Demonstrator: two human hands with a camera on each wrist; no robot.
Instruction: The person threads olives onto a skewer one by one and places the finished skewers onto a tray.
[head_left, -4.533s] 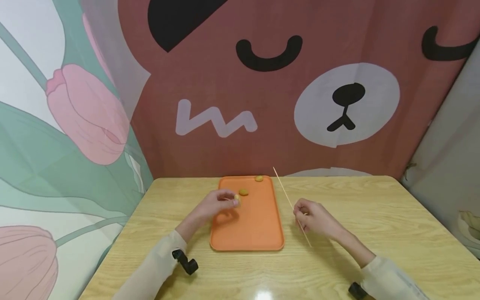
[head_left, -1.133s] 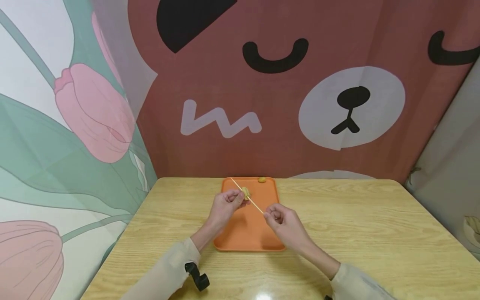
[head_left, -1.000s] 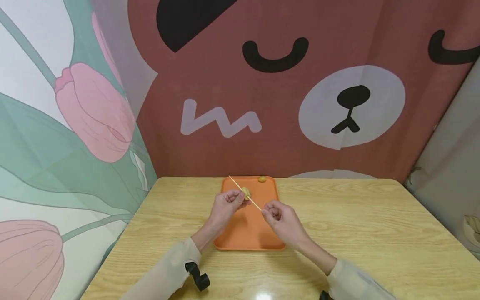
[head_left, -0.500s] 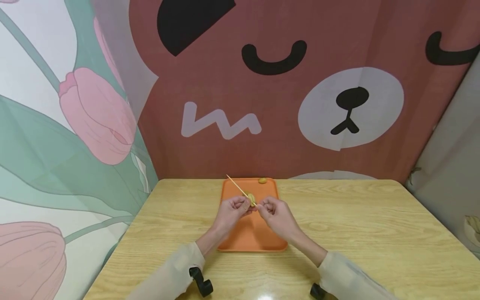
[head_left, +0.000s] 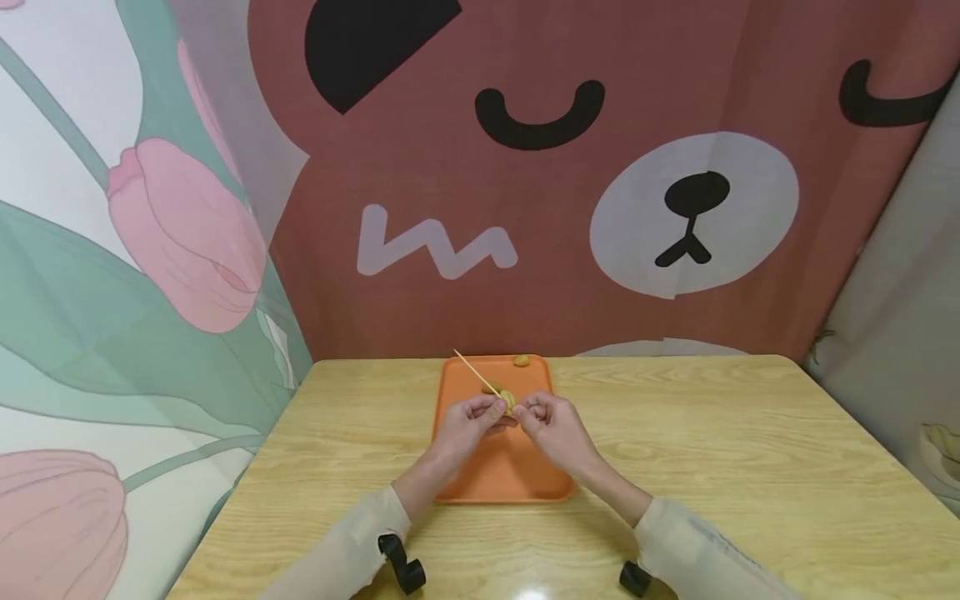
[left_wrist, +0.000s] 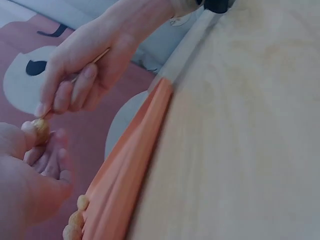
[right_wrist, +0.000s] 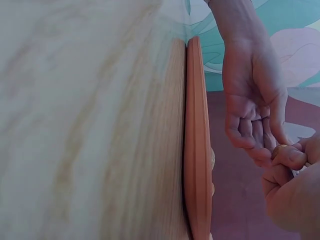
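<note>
My left hand point(head_left: 463, 429) pinches a small yellowish-brown piece point(head_left: 507, 402) above the orange tray point(head_left: 502, 475). The right hand point(head_left: 558, 429) grips a thin pale stick point(head_left: 474, 368) close beside that piece, its fingertips almost meeting the left ones. The stick slants up and to the left past the piece. In the left wrist view the stick's other end point(left_wrist: 102, 55) sticks out by the right palm, and the piece point(left_wrist: 42, 132) sits at the left fingertips. How far the stick runs through the piece is hidden by fingers. Another piece point(head_left: 490, 388) lies on the tray behind the hands.
One more piece point(head_left: 521, 361) lies at the tray's far right corner. The wooden table point(head_left: 690, 433) reaches out on both sides of the tray. Behind stands a curtain point(head_left: 420, 308) with a bear print, and a flower-patterned cloth point(head_left: 187, 242) hangs at the left.
The right hand, earlier off to the right with the stick, has come in to the left hand, closing up on the piece. Over the last half second both hands have barely shifted.
</note>
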